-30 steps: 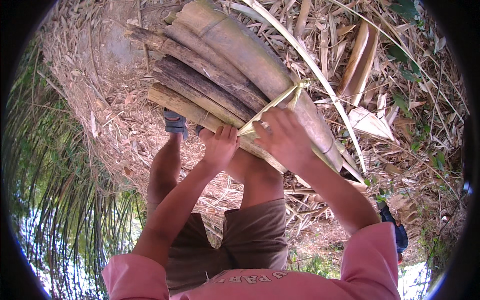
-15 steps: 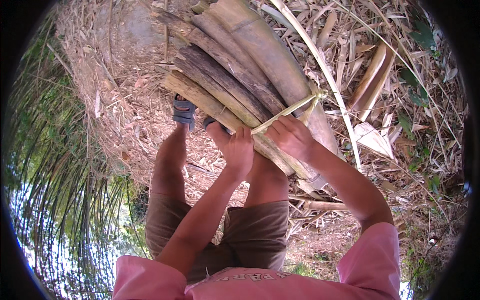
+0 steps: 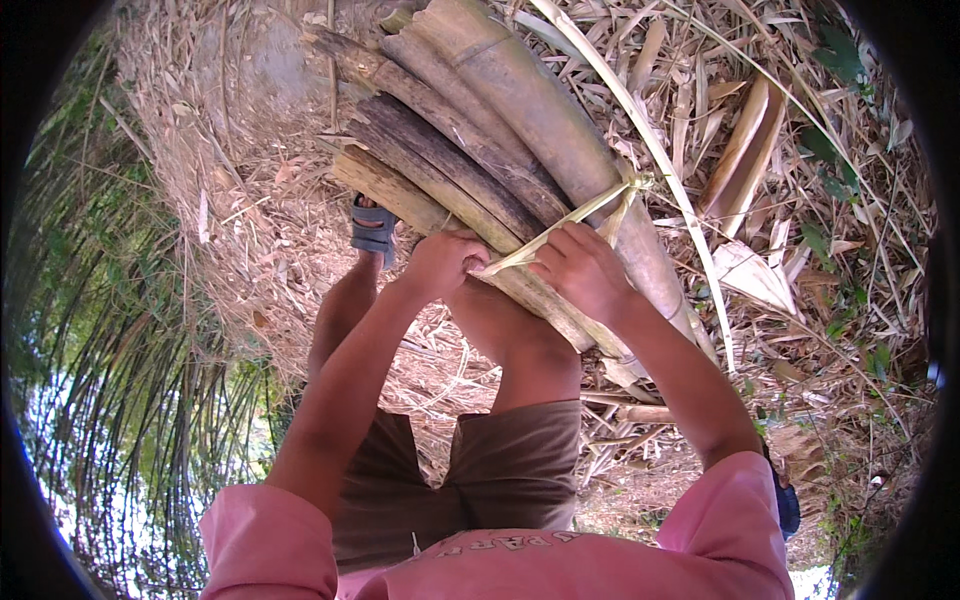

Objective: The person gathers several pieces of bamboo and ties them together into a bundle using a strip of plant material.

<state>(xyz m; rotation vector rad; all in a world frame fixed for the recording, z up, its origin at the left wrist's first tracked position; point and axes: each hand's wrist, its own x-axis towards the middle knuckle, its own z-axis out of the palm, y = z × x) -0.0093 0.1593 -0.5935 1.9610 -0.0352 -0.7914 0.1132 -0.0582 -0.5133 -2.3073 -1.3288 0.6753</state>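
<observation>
Against the long bundle of brown bamboo sheaths (image 3: 500, 150), the left hand (image 3: 440, 262) and right hand (image 3: 585, 270) each pinch the pale yellow-green binding strip (image 3: 580, 212) wrapped around it.

Both hands (image 3: 515, 268) have slid lower along the pale strip (image 3: 570, 225) binding the bundle (image 3: 480, 150), now nearly touching.

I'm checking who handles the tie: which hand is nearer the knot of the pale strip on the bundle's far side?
Right. The right hand rests on the bamboo bundle just below the knot, fingers on the pale strip. The left hand grips the strip's lower end, farther from the knot.
</observation>
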